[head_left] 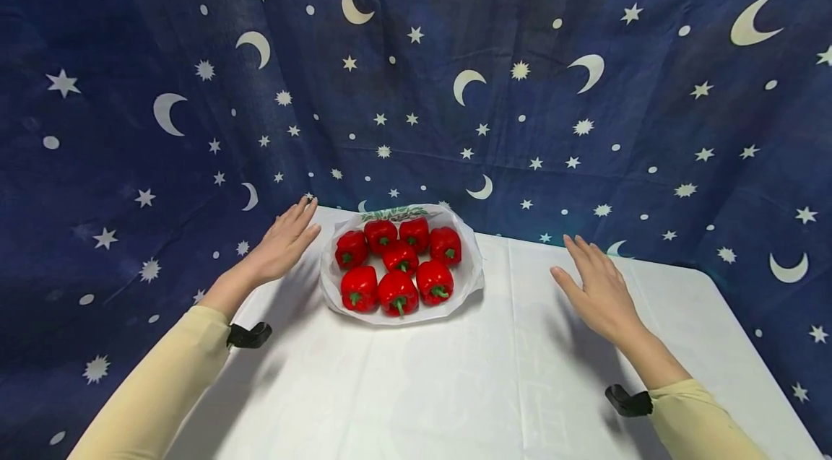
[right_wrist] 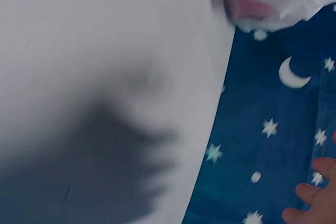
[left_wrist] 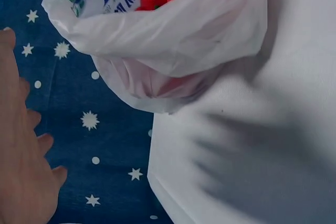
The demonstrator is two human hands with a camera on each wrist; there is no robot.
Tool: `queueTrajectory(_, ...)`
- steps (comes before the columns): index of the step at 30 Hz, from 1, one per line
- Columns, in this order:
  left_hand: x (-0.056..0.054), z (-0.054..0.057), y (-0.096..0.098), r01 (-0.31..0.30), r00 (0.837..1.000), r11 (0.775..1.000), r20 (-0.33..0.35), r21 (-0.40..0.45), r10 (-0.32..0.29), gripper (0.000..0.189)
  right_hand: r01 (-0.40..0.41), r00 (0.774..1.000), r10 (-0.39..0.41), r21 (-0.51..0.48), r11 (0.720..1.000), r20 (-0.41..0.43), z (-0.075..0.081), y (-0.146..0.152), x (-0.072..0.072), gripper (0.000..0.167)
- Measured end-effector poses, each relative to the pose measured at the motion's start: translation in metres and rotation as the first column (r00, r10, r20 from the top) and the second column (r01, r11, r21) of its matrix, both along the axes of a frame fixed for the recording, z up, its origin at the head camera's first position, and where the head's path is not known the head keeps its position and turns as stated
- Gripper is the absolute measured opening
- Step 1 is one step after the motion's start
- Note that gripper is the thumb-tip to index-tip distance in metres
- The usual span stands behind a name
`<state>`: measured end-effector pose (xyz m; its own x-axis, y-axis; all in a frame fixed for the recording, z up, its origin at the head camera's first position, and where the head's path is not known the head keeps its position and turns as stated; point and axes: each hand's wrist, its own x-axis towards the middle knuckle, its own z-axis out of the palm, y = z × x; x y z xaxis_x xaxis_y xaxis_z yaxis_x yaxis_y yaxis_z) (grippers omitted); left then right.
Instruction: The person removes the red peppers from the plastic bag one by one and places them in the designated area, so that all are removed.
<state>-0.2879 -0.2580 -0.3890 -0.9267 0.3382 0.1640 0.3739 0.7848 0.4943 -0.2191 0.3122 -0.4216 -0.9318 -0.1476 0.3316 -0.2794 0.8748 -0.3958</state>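
Note:
Several red bell peppers [head_left: 399, 293] with green stems lie in a white plastic bag [head_left: 466, 287], its mouth spread wide, at the far side of the table. Left of the bag, the left hand [head_left: 284, 242] hovers above the table with its fingers extended, holding nothing. To the right and apart from the bag, the right hand [head_left: 598, 290] is raised over the cloth, fingers straight, also holding nothing. In the left wrist view, green leaf print and blue lettering show on the bag [left_wrist: 173, 45]. The right wrist view catches only a corner of the bag [right_wrist: 278, 3].
A white cloth covers the table [head_left: 442, 388]. Behind it and at both sides hangs a dark blue curtain [head_left: 416, 84] with moons and stars. Black straps [head_left: 249, 335] circle the wrists. Both hands cast shadows on the cloth.

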Motion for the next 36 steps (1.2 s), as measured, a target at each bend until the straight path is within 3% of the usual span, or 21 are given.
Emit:
queueTrajectory(5,0.004,0.005,0.002,0.063,0.994,0.987,0.079,0.150,-0.076,0.065,-0.068,0.998,0.067,-0.063,0.996,-0.021,0.006,-0.023,-0.004,0.071)
queueTrajectory(9,0.005,0.008,0.003,0.093,0.983,0.954,0.123,0.286,-0.133,0.062,-0.130,0.992,0.128,-0.130,0.983,-0.018,0.011,-0.042,-0.007,0.069)
queueTrajectory(13,0.003,0.009,0.004,0.122,0.971,0.923,0.147,0.366,-0.187,0.054,-0.186,0.982,0.187,-0.201,0.962,-0.015,0.016,-0.059,-0.005,0.067)
queueTrajectory(20,0.001,0.006,0.007,0.112,0.911,0.832,0.278,0.543,-0.304,0.047,-0.319,0.945,0.326,-0.307,0.897,-0.028,0.016,-0.097,0.007,0.065)
queueTrajectory(21,0.000,0.005,0.006,0.117,0.906,0.829,0.282,0.548,-0.315,0.048,-0.334,0.937,0.348,-0.324,0.885,-0.014,0.017,-0.103,0.008,0.065)
queueTrajectory(24,-0.003,0.003,0.005,0.130,0.897,0.831,0.293,0.541,-0.330,0.047,-0.345,0.919,0.389,-0.351,0.870,0.060,0.016,-0.120,0.007,0.066)
queueTrajectory(29,-0.009,0.003,0.008,0.159,0.892,0.848,0.295,0.506,-0.343,0.046,-0.322,0.903,0.399,-0.366,0.873,0.157,0.013,-0.143,0.000,0.065)
queueTrajectory(36,-0.008,0.003,0.012,0.153,0.909,0.890,0.292,0.429,-0.297,0.048,-0.313,0.880,0.425,-0.414,0.854,0.210,0.001,-0.168,-0.018,0.063)
